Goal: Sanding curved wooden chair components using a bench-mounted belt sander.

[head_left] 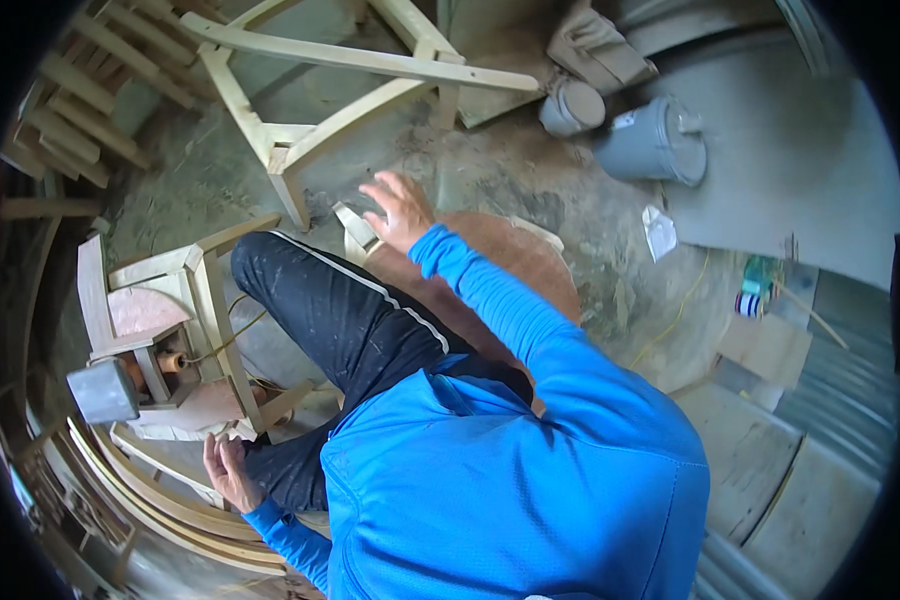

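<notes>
Wood block [355, 228], at eleven o'clock of the open-fingered right hand [400, 210]: likely light, stiff, graspable by its long edges; left hand [228, 470] released, empty.

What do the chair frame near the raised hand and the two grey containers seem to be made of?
The chair frame looks like bare, unfinished wood: pale, matt, with visible joints and no paint. The right hand hovers near it, fingers spread. The two grey containers, lying on the floor, look like plastic or painted metal; their smooth, even grey surface leaves this open.
</notes>
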Action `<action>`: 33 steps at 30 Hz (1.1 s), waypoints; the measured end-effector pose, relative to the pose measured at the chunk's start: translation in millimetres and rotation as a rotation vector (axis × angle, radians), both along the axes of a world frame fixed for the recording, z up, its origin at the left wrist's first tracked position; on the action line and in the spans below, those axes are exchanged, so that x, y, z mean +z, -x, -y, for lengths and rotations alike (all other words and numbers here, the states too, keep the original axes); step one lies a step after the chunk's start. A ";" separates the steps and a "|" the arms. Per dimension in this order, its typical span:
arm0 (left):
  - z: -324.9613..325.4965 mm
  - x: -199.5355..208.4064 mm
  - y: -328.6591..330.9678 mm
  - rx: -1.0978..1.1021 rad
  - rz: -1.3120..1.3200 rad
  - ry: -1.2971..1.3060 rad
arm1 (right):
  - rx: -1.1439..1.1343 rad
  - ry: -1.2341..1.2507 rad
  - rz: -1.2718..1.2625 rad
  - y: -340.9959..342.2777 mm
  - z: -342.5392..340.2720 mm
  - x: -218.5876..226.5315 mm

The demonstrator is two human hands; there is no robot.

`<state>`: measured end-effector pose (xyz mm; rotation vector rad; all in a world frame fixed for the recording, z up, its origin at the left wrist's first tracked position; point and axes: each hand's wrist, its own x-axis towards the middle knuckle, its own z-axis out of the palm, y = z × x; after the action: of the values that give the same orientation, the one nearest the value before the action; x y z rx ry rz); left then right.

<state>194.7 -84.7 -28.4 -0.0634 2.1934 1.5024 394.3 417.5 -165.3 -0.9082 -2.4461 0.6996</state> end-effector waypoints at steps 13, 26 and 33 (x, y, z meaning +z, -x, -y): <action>41.5 12.7 -1.4 0.273 -0.147 -0.087 | -0.056 0.116 -0.132 13.6 23.5 24.6; 96.1 20.6 -0.6 0.576 -0.509 0.161 | 0.269 1.015 -0.246 93.1 124.5 84.0; 276.0 -35.2 -32.5 0.831 -0.634 1.110 | 0.551 0.997 0.099 99.7 165.6 68.7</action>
<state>227.1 -360.7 -63.6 -1.0807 3.5208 0.3487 294.7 251.9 -96.6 -0.5303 -2.3811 2.2198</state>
